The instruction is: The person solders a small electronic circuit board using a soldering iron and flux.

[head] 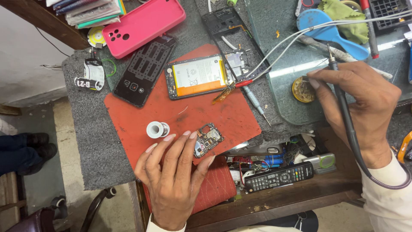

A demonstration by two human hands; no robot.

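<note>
On the red work mat [180, 114] that covers the middle of the surface [92, 141], we find the left hand [171, 172] lying palm down with its fingers spread and nearly straight, the fingertips [192, 134] pressing on the near edge of a small phone circuit board [209, 139]; it grips nothing, and we judge the flat press serves to keep the light board from sliding on the mat. A small spool of solder [157, 129] stands just beside the index finger, within easy reach. The right hand [360, 107] is closed in a pen-style grip around a soldering iron [343, 103], whose dark cable [386, 182] loops back past the wrist; the iron's tip points up and away, over the glass plate [283, 64] and near a round yellow tin [303, 89], well apart from the board, a position we read as keeping the hot end off the mat and parts. Farther back on the mat lies an opened phone [197, 77] with its battery exposed, and a black back cover [143, 71] rests beside it, partly off the mat, with a pink case [143, 25] behind. A small screwdriver [257, 103] lies at the mat's right edge. In the open drawer below sits a remote control [279, 176] among loose parts. We could not tell whether the iron is hot.
</note>
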